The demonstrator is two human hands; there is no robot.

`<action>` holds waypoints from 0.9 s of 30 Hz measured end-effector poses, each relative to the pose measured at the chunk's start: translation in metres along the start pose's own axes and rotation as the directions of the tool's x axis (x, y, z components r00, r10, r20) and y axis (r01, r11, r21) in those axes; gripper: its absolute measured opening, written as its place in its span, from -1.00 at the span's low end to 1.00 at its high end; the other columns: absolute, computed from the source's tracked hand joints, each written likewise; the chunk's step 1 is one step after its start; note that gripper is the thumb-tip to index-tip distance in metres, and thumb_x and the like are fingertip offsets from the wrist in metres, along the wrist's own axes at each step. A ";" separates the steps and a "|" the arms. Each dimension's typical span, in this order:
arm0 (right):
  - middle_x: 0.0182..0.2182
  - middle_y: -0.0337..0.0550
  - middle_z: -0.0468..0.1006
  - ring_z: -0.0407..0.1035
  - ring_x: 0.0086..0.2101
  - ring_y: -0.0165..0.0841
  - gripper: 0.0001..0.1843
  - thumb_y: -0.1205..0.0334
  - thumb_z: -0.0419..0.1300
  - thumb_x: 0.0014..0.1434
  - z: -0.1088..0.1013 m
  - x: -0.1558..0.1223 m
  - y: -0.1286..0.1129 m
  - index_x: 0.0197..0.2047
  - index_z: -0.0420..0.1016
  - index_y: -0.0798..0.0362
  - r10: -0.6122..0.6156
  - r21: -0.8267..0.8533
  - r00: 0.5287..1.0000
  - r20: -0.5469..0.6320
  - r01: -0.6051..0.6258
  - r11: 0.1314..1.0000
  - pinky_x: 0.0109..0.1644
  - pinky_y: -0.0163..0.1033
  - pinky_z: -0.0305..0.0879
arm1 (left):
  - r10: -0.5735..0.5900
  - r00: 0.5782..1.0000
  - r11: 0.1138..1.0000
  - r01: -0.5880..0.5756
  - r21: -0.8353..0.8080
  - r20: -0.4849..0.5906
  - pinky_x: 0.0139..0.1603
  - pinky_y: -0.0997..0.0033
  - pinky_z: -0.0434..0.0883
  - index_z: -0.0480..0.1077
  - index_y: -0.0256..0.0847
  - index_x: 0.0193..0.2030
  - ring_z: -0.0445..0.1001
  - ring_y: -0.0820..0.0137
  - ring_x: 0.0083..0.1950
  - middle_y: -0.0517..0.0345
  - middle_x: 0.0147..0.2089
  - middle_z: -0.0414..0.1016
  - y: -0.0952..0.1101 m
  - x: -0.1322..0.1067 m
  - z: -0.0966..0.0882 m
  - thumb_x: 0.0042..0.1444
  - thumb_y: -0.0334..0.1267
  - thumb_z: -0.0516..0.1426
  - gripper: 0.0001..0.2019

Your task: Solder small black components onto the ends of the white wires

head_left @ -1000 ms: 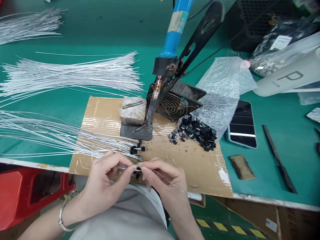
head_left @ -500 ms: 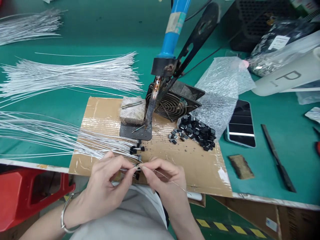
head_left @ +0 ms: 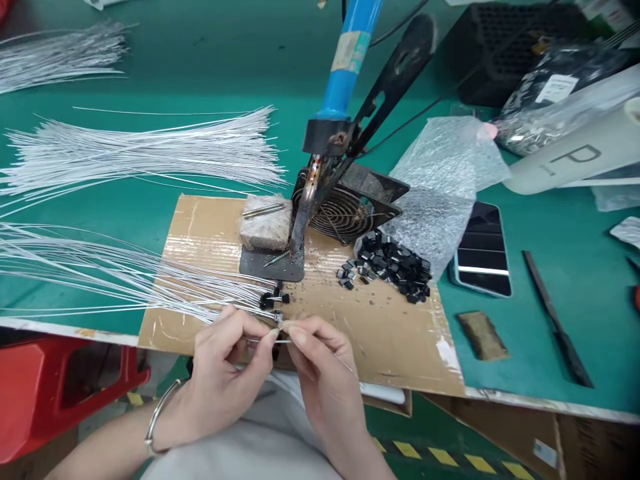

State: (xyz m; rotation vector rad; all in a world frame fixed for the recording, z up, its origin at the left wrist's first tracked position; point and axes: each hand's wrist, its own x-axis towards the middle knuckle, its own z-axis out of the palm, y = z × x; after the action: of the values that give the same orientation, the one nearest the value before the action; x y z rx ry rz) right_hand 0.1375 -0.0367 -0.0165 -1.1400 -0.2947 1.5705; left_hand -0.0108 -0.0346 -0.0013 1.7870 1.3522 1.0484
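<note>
My left hand (head_left: 225, 373) and my right hand (head_left: 323, 373) meet at the near edge of a cardboard sheet (head_left: 395, 333). Both pinch a thin wire at the fingertips, next to small black parts (head_left: 273, 300) at the wire ends. My left fingers hold the end of a white wire from the bundle (head_left: 115, 273) that fans off to the left. My right fingers pinch a thin strand that runs back toward my wrist. A blue-handled soldering iron (head_left: 340, 100) stands in its black holder, its tip over a dark metal plate (head_left: 273, 263).
A pile of small black components (head_left: 395, 263) lies right of the plate, by bubble wrap (head_left: 440, 187) and a phone (head_left: 483, 250). A small fan (head_left: 345, 210) sits behind the iron. More white wire bundles (head_left: 140, 150) lie at left. A red stool (head_left: 55, 387) stands below left.
Both hands have shifted slightly right and up toward the black parts, still pinching the wire. The view has tilted a little.
</note>
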 end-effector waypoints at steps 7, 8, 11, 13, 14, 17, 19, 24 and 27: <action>-0.67 -0.34 0.34 0.05 -0.65 -0.60 -0.82 0.02 0.49 0.13 -0.017 0.007 -0.009 -0.32 0.81 -0.07 -0.128 -0.228 0.989 0.070 0.140 0.964 -0.61 -0.44 -0.09 | -0.285 0.947 0.912 0.316 -0.262 0.150 -0.57 0.56 0.12 0.39 -0.18 -0.39 0.15 0.54 -0.54 0.33 -0.52 0.31 0.004 0.009 -0.016 0.30 -0.39 0.17 -0.80; -0.63 -0.30 0.41 0.11 -0.64 -0.57 -0.83 0.04 0.45 0.19 -0.019 0.007 -0.010 -0.28 0.82 -0.08 -0.135 -0.287 0.981 0.140 0.171 0.942 -0.60 -0.43 -0.02 | -0.309 0.933 0.894 0.351 -0.277 0.185 -0.57 0.56 0.12 0.39 -0.18 -0.40 0.15 0.54 -0.54 0.33 -0.52 0.31 0.005 0.011 -0.018 0.29 -0.37 0.18 -0.80; -0.54 -0.21 0.55 0.25 -0.57 -0.50 -0.85 0.12 0.38 0.29 -0.020 0.008 -0.012 -0.19 0.82 -0.11 -0.149 -0.383 0.932 0.329 0.276 0.881 -0.56 -0.40 0.12 | -0.355 0.900 0.861 0.420 -0.285 0.254 -0.55 0.53 0.09 0.39 -0.20 -0.42 0.14 0.53 -0.54 0.32 -0.55 0.29 0.007 0.015 -0.021 0.28 -0.32 0.19 -0.79; -0.53 -0.19 0.57 0.30 -0.55 -0.47 -0.84 0.16 0.35 0.31 -0.021 0.009 -0.017 -0.18 0.82 -0.11 -0.149 -0.389 0.896 0.417 0.325 0.862 -0.54 -0.38 0.15 | -0.374 0.879 0.849 0.453 -0.272 0.296 -0.53 0.50 0.08 0.40 -0.20 -0.42 0.13 0.52 -0.52 0.31 -0.55 0.28 0.006 0.014 -0.021 0.28 -0.29 0.20 -0.78; -0.54 -0.19 0.57 0.32 -0.53 -0.46 -0.83 0.18 0.34 0.31 -0.021 0.010 -0.020 -0.18 0.82 -0.10 -0.143 -0.392 0.881 0.451 0.340 0.855 -0.52 -0.37 0.18 | -0.383 0.870 0.845 0.466 -0.263 0.312 -0.52 0.48 0.07 0.40 -0.20 -0.41 0.13 0.51 -0.52 0.30 -0.54 0.28 0.005 0.013 -0.022 0.29 -0.26 0.20 -0.78; -0.55 -0.18 0.60 0.36 -0.49 -0.42 -0.84 0.23 0.34 0.30 -0.021 0.011 -0.031 -0.22 0.81 -0.06 -0.105 -0.424 0.845 0.524 0.365 0.829 -0.44 -0.34 0.25 | -0.391 0.851 0.838 0.487 -0.247 0.351 -0.50 0.45 0.05 0.42 -0.20 -0.39 0.11 0.50 -0.50 0.28 -0.50 0.29 0.001 0.010 -0.023 0.30 -0.22 0.20 -0.78; -0.57 -0.19 0.60 0.35 -0.49 -0.42 -0.84 0.25 0.35 0.28 -0.021 0.013 -0.039 -0.27 0.80 -0.04 -0.076 -0.456 0.837 0.541 0.369 0.810 -0.43 -0.33 0.26 | -0.393 0.838 0.834 0.498 -0.237 0.379 -0.49 0.44 0.05 0.43 -0.20 -0.38 0.11 0.49 -0.49 0.26 -0.48 0.32 0.002 0.009 -0.025 0.29 -0.22 0.20 -0.79; -0.59 -0.21 0.53 0.27 -0.52 -0.44 -0.85 0.28 0.36 0.23 -0.018 0.017 -0.053 -0.35 0.78 0.05 -0.008 -0.556 0.820 0.573 0.396 0.731 -0.48 -0.33 0.17 | -0.378 0.810 0.844 0.501 -0.192 0.448 -0.48 0.46 0.14 0.46 -0.21 -0.36 0.20 0.49 -0.47 0.22 -0.45 0.40 0.007 0.014 -0.029 0.28 -0.26 0.19 -0.83; -0.55 -0.18 0.56 0.31 -0.48 -0.43 -0.82 0.33 0.32 0.26 -0.019 0.019 -0.060 -0.33 0.77 0.09 0.035 -0.607 0.766 0.642 0.481 0.633 -0.43 -0.32 0.21 | -0.353 0.799 0.854 0.488 -0.182 0.487 -0.41 0.47 0.26 0.50 -0.22 -0.31 0.34 0.46 -0.42 0.17 -0.41 0.49 0.008 0.016 -0.028 0.27 -0.28 0.19 -0.87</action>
State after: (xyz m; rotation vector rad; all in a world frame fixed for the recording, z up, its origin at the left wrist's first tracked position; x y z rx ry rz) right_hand 0.1908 -0.0066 0.0064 -1.0735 -1.6180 1.5532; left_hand -0.0301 -0.0200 0.0218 1.2977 1.1585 0.5213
